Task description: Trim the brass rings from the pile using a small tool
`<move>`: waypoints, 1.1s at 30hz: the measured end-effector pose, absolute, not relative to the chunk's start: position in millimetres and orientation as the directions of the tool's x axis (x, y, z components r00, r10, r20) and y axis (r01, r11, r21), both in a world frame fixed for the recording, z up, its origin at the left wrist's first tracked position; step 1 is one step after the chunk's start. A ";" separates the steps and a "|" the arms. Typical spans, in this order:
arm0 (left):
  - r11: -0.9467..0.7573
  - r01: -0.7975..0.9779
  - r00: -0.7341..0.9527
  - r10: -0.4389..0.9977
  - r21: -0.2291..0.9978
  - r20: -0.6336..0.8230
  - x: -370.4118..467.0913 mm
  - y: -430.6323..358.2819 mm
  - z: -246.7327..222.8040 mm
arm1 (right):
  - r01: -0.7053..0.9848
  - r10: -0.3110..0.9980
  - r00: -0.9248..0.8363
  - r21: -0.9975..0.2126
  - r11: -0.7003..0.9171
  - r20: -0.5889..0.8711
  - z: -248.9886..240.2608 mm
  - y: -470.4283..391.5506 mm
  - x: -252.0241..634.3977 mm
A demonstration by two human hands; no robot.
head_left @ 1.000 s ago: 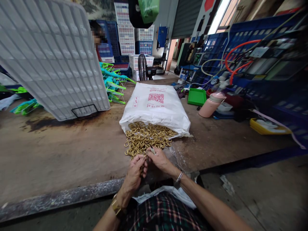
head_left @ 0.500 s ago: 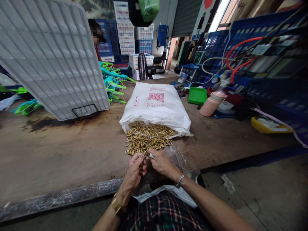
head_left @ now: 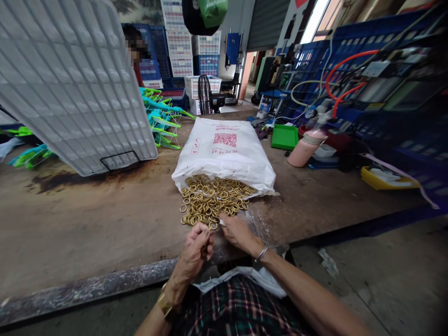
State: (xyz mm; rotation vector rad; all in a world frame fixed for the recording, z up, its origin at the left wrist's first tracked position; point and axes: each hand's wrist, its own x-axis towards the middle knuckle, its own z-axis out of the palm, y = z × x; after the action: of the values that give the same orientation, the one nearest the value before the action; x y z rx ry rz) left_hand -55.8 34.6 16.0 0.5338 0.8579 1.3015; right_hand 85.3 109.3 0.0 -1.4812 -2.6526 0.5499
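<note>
Brass-coloured rings (head_left: 210, 200) spill from the open mouth of a white sack (head_left: 224, 154) with red print onto the brown table. My left hand (head_left: 196, 245), a gold watch on its wrist, is closed on some of the rings in front of the pile. To its right, my right hand (head_left: 238, 232) has its fingers pressed together at the pile's near edge, around a small whitish thing that is too small to make out. A silver bracelet (head_left: 261, 252) circles the right wrist.
A large grey ribbed panel (head_left: 84, 93) leans at the left, with green and blue plastic pieces (head_left: 163, 119) behind it. Right of the sack are a green tray (head_left: 284, 136), a pink bottle (head_left: 305, 149) and a yellow tray (head_left: 388, 179). A person (head_left: 135, 46) is behind the panel.
My right hand has moved slightly away from my left hand, opening a gap between them. A ring now shows at the left fingertips. The whole view has shifted slightly.
</note>
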 end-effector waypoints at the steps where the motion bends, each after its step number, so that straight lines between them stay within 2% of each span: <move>1: 0.212 -0.633 0.038 0.969 0.745 -0.243 -57.2 34.8 19.6 | 0.825 0.849 -0.517 -0.327 0.460 -0.110 -2.2 110.6 88.4; 5: 0.163 -0.723 -0.060 0.953 0.671 -0.296 -65.3 39.8 23.4 | 0.813 0.872 -0.489 -0.372 0.448 -0.019 -7.1 109.9 92.9; 10: 0.146 -0.753 -0.117 0.930 0.641 -0.349 -75.3 43.1 13.0 | 0.773 0.854 -0.519 -0.417 0.478 0.016 -10.3 100.8 82.7; 22: 0.199 -0.845 -0.047 0.897 0.497 -0.439 -89.6 41.1 9.3 | 0.834 0.837 -0.533 -0.243 0.496 -0.120 -6.4 94.9 70.1; 25: 0.232 -0.833 -0.035 0.883 0.501 -0.468 -86.7 40.2 8.4 | 0.835 0.842 -0.528 -0.248 0.491 -0.110 -10.4 97.3 70.1; 27: 0.248 -0.802 -0.041 0.885 0.544 -0.464 -83.8 39.8 8.6 | 0.831 0.860 -0.503 -0.324 0.452 -0.089 -12.0 101.5 72.2; 29: 0.242 -0.743 -0.075 0.896 0.624 -0.437 -80.0 39.9 8.8 | 0.780 0.879 -0.473 -0.494 0.385 -0.063 -10.0 106.3 75.1; 31: 0.229 -0.664 -0.133 0.901 0.712 -0.414 -75.1 40.8 8.4 | 0.634 0.879 -0.475 -0.710 0.305 -0.047 -4.4 109.7 77.5; 33: 0.216 -0.571 -0.214 0.892 0.792 -0.398 -69.9 42.4 7.2 | 0.445 0.857 -0.513 -0.868 0.219 -0.047 2.7 110.5 78.9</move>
State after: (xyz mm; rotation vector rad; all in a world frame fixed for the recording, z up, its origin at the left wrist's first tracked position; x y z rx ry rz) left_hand -69.9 42.4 7.2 0.3767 1.1376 1.3980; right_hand 78.9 110.5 2.7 -1.2006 -2.0511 1.2301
